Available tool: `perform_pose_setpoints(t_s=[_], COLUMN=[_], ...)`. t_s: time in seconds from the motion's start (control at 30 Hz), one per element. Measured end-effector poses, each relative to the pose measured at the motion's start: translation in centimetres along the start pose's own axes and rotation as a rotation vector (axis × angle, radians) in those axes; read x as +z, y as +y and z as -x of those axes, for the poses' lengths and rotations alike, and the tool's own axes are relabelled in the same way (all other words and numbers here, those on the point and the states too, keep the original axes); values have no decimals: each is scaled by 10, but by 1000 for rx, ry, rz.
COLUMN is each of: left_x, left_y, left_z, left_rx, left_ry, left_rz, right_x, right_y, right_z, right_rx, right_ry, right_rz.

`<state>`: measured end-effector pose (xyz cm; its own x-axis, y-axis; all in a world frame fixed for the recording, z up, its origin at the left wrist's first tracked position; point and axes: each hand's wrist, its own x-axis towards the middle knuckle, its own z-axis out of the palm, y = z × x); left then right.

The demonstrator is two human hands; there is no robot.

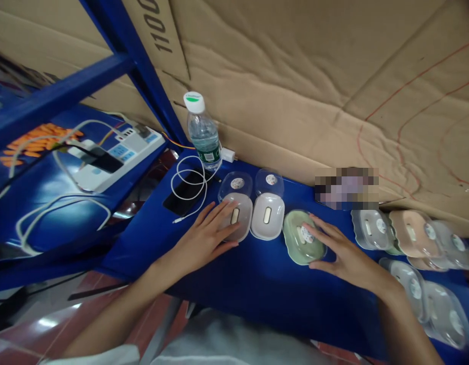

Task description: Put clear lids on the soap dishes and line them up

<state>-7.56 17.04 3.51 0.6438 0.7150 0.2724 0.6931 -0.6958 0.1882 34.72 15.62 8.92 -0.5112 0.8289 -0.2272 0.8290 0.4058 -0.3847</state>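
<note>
My left hand (209, 234) lies with its fingers spread over a pale pinkish-grey dish (242, 203) that has a short cream slot-shaped piece in its middle. A white dish (267, 225) of the same shape stands beside it. Behind these two lie clear lids, a left one (236, 191) and a right one (270, 179), each with a round sticker. My right hand (339, 251) closes around the right side of a light green dish (295, 243) with a clear stickered lid on it. Its thumb is at the near edge, its fingers on the lid and far edge.
A water bottle (206, 137), a phone (181, 197) and a white cable (172, 185) are at the back left. Several lidded dishes (413, 233) stand stacked at the right. Cardboard (280, 101) walls the back. A power strip (101, 172) lies on the left table.
</note>
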Motion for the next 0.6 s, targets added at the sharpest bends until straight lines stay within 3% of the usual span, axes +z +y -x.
perform_pose_setpoints(t_s=[0.13,0.37,0.6], left_x=[4,12,6], left_y=[16,24,22], left_z=[4,20,17], left_rx=[-44,-81,-35], left_ry=[6,-4,19], left_rz=[-37,64,27], right_x=[-13,-8,9], right_y=[8,2,6], right_z=[-11,-15,-52], right_rx=[-17,35,9], right_ry=[-9,-63,217], right_rz=[-42,-109,-68])
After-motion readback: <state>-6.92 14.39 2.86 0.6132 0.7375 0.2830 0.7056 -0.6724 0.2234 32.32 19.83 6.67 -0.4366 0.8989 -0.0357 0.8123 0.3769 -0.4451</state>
